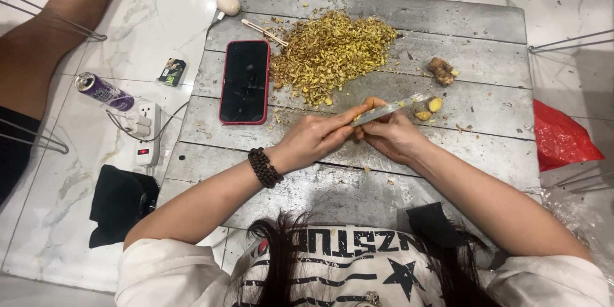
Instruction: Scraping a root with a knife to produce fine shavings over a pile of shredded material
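My left hand [310, 141], with a dark bead bracelet on its wrist, pinches the near end of a thin knife [398, 105] whose blade points right. My right hand [393, 135] is closed around a piece of ginger [374, 102], and the blade lies against it. Both hands hover over the grey metal table [460, 25]. A big pile of chopped yellow-green bits [329, 51] lies just beyond my hands. Two small cut ginger pieces [430, 109] lie by the knife tip, and a knobbly ginger root [441, 70] sits farther right.
A red-cased phone [244, 81] lies left of the pile, with wooden sticks [263, 31] and a pale round object [228, 4] behind it. On the floor are a power strip [146, 134], a purple can [102, 91], a black cloth [120, 201] and a red bag [563, 137]. Another person's leg [51, 32] is at the left.
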